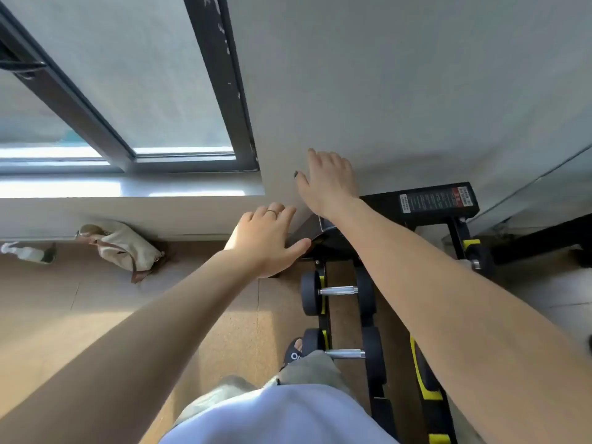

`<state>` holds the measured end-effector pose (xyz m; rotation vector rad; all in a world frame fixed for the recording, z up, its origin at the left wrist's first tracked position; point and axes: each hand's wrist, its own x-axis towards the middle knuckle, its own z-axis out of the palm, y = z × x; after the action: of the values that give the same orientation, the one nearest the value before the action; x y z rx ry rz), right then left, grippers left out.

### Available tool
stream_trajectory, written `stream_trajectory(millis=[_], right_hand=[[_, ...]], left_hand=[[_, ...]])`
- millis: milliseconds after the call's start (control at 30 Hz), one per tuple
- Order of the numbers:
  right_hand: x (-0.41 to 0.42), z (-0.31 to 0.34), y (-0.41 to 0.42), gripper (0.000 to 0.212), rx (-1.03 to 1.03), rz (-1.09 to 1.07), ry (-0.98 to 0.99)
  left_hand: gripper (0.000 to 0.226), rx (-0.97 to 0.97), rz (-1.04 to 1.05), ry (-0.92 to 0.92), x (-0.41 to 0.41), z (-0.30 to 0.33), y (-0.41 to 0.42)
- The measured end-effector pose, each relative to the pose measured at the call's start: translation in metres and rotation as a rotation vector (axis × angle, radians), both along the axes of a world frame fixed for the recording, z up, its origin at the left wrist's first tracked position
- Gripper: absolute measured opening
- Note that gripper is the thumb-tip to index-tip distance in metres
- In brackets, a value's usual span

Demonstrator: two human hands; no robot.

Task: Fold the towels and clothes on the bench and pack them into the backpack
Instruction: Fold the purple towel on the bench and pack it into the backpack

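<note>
Both my arms stretch forward toward a plain grey wall. My left hand point(267, 240) is spread flat, palm down, with a ring on one finger, near the wall's corner. My right hand point(330, 182) is higher and lies flat against the wall with its fingers apart. Neither hand holds anything. A beige canvas bag point(123, 246) with brown straps lies on the floor by the wall at the left. No towels, clothes or bench top can be seen.
A black and yellow dumbbell rack point(344, 315) with two dumbbells stands right below my hands. Black equipment with a warning label point(432, 201) sits against the wall. A spray bottle point(24, 252) lies at far left under the window point(128, 91). The floor is cork-coloured.
</note>
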<state>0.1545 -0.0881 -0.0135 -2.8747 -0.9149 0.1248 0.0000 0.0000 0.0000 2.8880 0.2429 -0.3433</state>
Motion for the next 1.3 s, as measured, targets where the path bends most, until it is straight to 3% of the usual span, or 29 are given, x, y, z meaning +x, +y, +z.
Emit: stream_trajectory(millis=[200, 400, 600, 767, 900, 1300], right_hand=[[-0.081, -0.025, 0.054, 0.057, -0.032, 0.16, 0.087], [-0.191, -0.042, 0.142, 0.062, -0.065, 0.326, 0.118], [-0.34, -0.052, 0.233, 0.061, -0.116, 0.616, 0.146], [-0.467, -0.052, 0.291, 0.046, -0.08, 0.839, 0.142], [-0.552, -0.052, 0.332, 0.05, -0.103, 1.01, 0.127], [-0.756, -0.055, 0.469, 0.056, -0.164, 1.445, 0.075]], left_hand=[[0.08, 0.009, 0.178, 0.152, -0.088, -0.032, 0.047], [0.08, 0.003, 0.413, 0.111, -0.211, -0.043, 0.107], [0.07, -0.081, 0.703, 0.148, -0.366, -0.051, 0.152], [0.071, -0.087, 0.94, 0.197, -0.496, -0.057, 0.176], [0.074, -0.1, 1.112, 0.201, -0.582, -0.057, 0.19], [0.074, -0.149, 1.52, 0.22, -0.742, -0.062, 0.241]])
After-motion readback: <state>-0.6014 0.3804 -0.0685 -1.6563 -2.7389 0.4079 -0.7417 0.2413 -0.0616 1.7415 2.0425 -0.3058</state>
